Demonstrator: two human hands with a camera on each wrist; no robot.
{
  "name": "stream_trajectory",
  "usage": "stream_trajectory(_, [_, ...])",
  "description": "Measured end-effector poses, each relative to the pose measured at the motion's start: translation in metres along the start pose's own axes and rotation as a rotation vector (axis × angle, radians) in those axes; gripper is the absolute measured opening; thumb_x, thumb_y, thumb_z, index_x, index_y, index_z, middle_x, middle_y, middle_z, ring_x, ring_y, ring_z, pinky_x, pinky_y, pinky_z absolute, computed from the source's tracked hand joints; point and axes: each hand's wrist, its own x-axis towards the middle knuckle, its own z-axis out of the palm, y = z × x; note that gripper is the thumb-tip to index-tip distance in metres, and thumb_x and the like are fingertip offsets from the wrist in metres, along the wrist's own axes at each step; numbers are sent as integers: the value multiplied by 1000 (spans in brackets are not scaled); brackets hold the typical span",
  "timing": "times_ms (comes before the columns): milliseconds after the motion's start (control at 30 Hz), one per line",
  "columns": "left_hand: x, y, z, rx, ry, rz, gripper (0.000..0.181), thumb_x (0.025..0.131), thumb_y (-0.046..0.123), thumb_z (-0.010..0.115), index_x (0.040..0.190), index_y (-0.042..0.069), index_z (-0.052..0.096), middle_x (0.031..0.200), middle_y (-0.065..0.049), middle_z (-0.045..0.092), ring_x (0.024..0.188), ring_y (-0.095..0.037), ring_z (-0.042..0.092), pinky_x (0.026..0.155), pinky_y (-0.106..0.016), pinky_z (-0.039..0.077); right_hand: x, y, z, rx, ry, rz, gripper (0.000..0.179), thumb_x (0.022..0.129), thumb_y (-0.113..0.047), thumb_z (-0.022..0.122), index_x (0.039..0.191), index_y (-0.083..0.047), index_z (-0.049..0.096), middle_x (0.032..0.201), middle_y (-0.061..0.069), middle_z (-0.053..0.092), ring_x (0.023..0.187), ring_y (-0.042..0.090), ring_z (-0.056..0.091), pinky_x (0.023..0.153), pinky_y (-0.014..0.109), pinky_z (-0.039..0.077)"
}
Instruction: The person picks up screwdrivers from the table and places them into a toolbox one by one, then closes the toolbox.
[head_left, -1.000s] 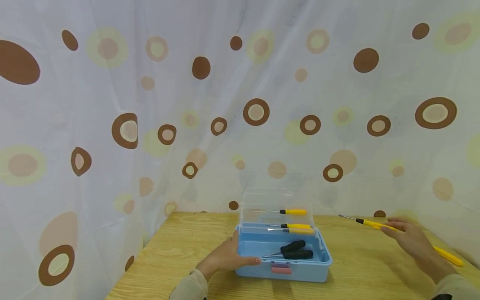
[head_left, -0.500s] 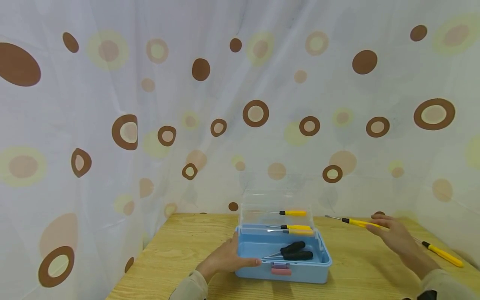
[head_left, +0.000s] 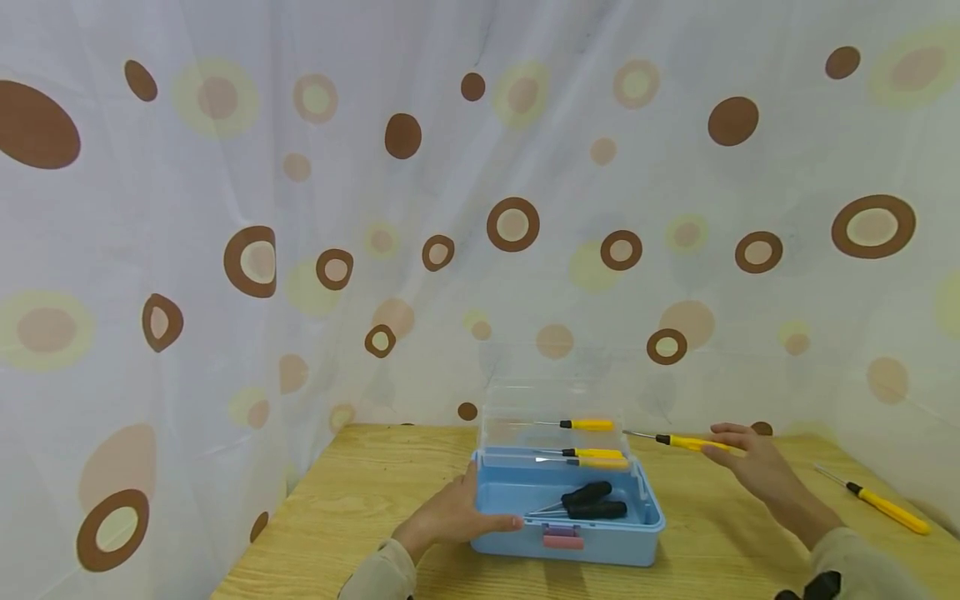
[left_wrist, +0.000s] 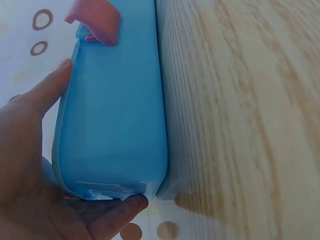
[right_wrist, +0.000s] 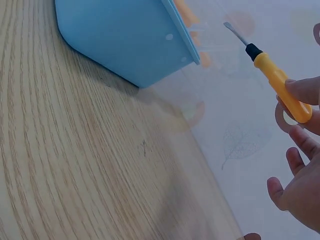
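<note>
Head view: one yellow-handled screwdriver (head_left: 693,442), held above the counter (head_left: 697,508) by the right hand (head_left: 757,467); long axis laid nearly crosswise, handle to the right, blade pointed left toward the clear lid (head_left: 517,408) of a blue box (head_left: 607,546); tip placed close to the lid's right edge, contact not to be told; the box lies left of the right hand, its left end gripped by the left hand (head_left: 453,512); two black-handled screwdrivers (head_left: 596,510) are contained in the box; more yellow handles (head_left: 592,424) are seen in or through the lid, which cannot be told; another yellow screwdriver (head_left: 892,510) is laid on the counter, right of the right hand.

Left wrist view: the front rim is touched by the left thumb (left_wrist: 52,85), short of a pink latch (left_wrist: 102,22); the box's end is enclosed by the curled fingers.

Right wrist view: the held handle is pinched between thumb and fingers near its rear; the remaining fingers are loosely spread, touching nothing; the blade is directed to the upper left, bare.
</note>
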Motion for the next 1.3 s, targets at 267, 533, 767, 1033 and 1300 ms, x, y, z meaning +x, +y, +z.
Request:
stream_trajectory(267, [-2,-1,0,-5,6,-7,114,86,50,82,162,4,13,150,-20,46,126,-38,56,102,-60,47,4,-5,14,13,11,-24,65,107,-36,60,135,22,50,154,35,30,141,62,18,102,79,26])
stream_trajectory(533, [-1,-1,-1,3,7,-12,114,86,51,82,163,5,13,151,-20,46,126,-37,56,102,-60,47,8,-15,23,40,36,-37,57,107,-30,61,133,21,54,154,35,31,142,60,19,105,77,25])
stream_trajectory(767, [0,-2,-1,-5,10,2,113,86,50,83,163,6,13,150,-18,47,126,-36,56,102,-59,47,14,-17,34,20,55,-52,56,106,-32,62,131,19,57,152,35,33,141,59,22,105,75,28])
stream_trajectory(1033, [-1,-1,1,14,18,-28,117,84,55,82,163,5,13,152,-19,45,126,-36,55,102,-61,46,18,-27,43,21,22,-21,58,106,-34,62,132,18,56,155,34,29,143,59,19,107,74,28])
stream_trajectory(1300, [-2,1,0,19,21,-41,116,84,55,82,163,3,14,151,-21,45,125,-37,55,102,-61,46,24,-34,52,37,32,-16,51,107,-26,62,131,18,56,156,35,25,143,58,19,109,73,25])
